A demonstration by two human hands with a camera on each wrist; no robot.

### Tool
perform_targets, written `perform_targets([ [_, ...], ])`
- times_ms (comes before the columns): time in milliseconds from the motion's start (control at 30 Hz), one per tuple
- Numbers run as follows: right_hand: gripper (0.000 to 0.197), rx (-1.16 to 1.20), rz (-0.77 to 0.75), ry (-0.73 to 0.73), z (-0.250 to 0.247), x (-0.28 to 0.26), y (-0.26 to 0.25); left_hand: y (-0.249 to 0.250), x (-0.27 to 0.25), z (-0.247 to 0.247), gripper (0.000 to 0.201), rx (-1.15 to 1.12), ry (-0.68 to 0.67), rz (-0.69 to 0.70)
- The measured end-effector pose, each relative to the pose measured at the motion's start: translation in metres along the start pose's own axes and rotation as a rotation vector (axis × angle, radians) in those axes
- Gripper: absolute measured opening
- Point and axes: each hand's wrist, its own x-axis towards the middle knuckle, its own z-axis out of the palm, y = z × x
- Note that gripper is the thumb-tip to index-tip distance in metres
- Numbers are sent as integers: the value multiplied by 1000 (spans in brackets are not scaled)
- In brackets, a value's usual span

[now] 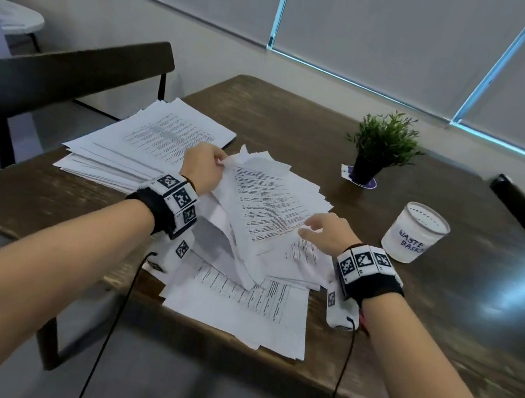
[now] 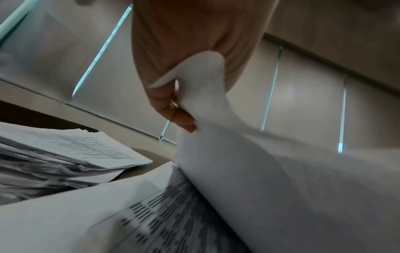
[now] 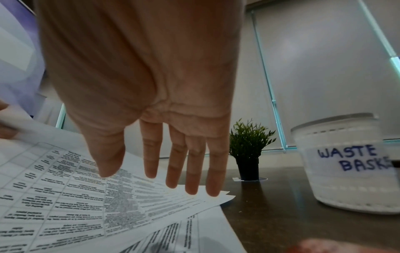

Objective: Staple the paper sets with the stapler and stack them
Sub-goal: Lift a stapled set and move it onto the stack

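Note:
A fanned bundle of printed sheets (image 1: 266, 206) lies tilted over loose printed pages (image 1: 242, 310) at the table's near middle. My left hand (image 1: 206, 165) pinches the bundle's upper left corner and lifts it; the left wrist view shows the fingers (image 2: 173, 111) curled round the white paper (image 2: 216, 119). My right hand (image 1: 325, 230) hovers with straight fingers (image 3: 192, 167) just over the bundle's right edge (image 3: 151, 193). A second stack of printed papers (image 1: 144, 148) lies flat at the table's left. No stapler shows in any view.
A white tub marked "WASTE BASKET" (image 1: 415, 231) stands right of my right hand, also near in the right wrist view (image 3: 350, 164). A small potted plant (image 1: 381, 145) sits behind the papers. Dark chairs (image 1: 66, 75) stand at the table's left and far right. The wooden table (image 1: 443, 316) is bare on the right.

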Motion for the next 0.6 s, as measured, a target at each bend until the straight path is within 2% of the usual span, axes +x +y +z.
perform_targets([
  [133, 41, -39, 19, -52, 10, -33, -3, 5, -32, -12, 39, 91, -63, -58],
  [233, 41, -96, 39, -105, 15, -58, -8, 4, -56, -23, 28, 190, -167, -118],
  [300, 42, -115, 48, -123, 18, -71, -11, 9, -74, -32, 19, 244, -293, -125],
  [367, 44, -126, 50, -144, 22, -82, -15, 12, -90, -37, 22, 268, -432, -125],
  [467, 43, -150, 35, -173, 31, -92, -21, 12, -112, -39, 21, 176, -680, -236],
  [500, 41, -156, 32, -174, 34, -94, -23, 11, -119, -41, 25, 171, -722, -259],
  [533, 40, -158, 27, -171, 37, -95, -26, 12, -126, -46, 29, 207, -727, -250],
  [600, 40, -165, 31, -160, 42, -94, -28, 8, -133, -51, 43, 346, -612, -207],
])
